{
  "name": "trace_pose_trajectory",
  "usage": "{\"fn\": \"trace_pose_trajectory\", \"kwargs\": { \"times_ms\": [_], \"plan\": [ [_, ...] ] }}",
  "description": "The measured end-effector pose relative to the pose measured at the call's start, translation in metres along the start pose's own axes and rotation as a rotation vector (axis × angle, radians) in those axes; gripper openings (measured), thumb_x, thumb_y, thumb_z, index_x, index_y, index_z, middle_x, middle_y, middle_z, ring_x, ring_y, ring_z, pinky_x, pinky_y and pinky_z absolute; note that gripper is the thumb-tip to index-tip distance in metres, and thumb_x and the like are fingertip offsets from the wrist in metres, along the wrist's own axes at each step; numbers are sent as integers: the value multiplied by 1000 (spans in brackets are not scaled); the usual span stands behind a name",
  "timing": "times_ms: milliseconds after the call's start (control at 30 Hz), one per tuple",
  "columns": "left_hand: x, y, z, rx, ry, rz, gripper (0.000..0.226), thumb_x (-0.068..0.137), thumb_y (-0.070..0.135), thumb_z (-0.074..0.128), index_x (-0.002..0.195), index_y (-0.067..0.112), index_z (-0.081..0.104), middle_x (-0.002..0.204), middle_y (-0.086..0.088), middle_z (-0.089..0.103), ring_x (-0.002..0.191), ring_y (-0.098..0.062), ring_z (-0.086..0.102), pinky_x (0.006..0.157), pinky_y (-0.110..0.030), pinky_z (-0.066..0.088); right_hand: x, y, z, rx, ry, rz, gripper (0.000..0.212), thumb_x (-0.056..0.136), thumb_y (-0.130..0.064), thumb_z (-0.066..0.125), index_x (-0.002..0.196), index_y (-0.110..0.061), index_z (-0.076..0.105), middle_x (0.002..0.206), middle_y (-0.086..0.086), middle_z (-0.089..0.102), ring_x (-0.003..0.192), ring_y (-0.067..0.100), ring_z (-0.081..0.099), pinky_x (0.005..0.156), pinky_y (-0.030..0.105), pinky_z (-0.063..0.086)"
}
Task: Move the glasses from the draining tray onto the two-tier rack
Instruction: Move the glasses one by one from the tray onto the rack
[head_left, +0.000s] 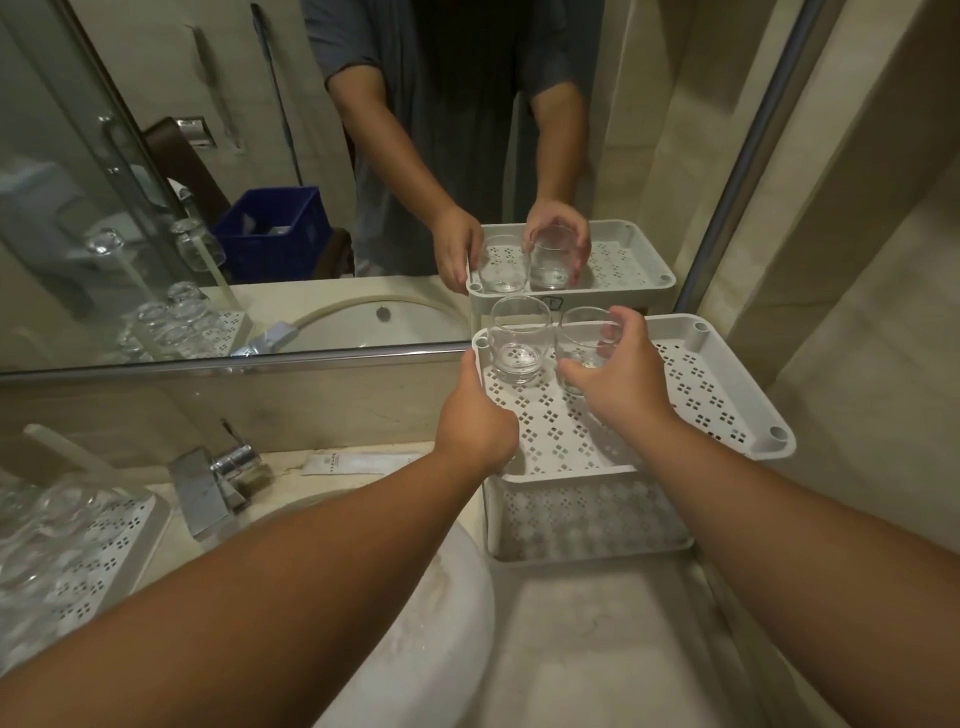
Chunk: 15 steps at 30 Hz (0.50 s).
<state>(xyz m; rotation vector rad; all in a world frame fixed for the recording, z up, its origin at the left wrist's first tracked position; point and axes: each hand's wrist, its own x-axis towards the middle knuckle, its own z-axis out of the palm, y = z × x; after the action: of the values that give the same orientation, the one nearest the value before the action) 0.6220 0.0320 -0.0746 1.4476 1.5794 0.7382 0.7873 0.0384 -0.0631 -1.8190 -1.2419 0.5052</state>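
Gripping a glass on the rack's top tier, right hand

Just one view here, a wide-angle camera worn on the person's head, looking forward and steeply down over both forearms. It sits close in: the arms fill the lower half, running from the bottom corners up toward the two-tier rack at center right. The lens bends straight lines near the edges. The table and the sink lie right under the camera, with the draining tray at the far left edge. Straight ahead is a mirror, so the rack's top tier shows again from the opposite side.
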Motion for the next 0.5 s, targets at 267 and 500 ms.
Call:
{"fn": "trace_pose_trajectory", "kwargs": {
  "times_ms": [267, 500],
  "plan": [
    [5, -6, 4, 39, 27, 23, 92, 85, -1, 51, 157, 41, 10, 81, 24, 46, 72, -2, 53, 52, -24, 45, 5, 3, 5, -14, -6, 2, 90, 77, -35, 82, 146, -23, 27, 137, 2, 51, 121, 18, 52, 99, 32, 43],
    [7, -8, 6, 52, 38, 36, 93, 85, -1, 53, 156, 41, 10, 79, 24, 47, 70, -3, 56, 50, -22, 43, 12, 3, 4, -59, -54, -1, 89, 81, -35, 78, 148, -24, 21, 141, 1, 47, 123, 19, 50, 92, 26, 36]
  ]
}}
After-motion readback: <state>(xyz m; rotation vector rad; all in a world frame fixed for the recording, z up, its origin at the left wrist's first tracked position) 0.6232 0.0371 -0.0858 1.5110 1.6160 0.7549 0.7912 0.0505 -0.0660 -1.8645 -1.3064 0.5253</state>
